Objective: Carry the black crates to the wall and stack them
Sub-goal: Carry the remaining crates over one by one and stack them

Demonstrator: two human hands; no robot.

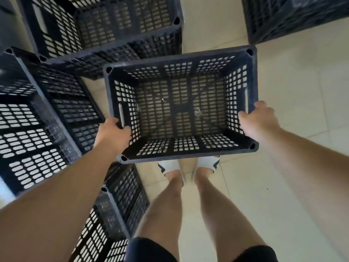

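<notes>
I hold an empty black slotted crate (181, 59) in front of me, above my feet, its open top facing up. My left hand (111, 130) grips the crate's left wall by the handle slot, fingers curled over the rim. On the opposite wall, my right hand (257, 119) clasps the rim beside the other handle slot. More black crates stand close by: one at the upper left (105, 23), a tall one at the left (37, 114), and another low at the left by my leg (117, 210).
A further black crate (287, 17) stands at the upper right corner. Pale floor tiles (302, 91) stretch open to the right and between the crates at the top centre. My legs and white sandals are directly under the held crate.
</notes>
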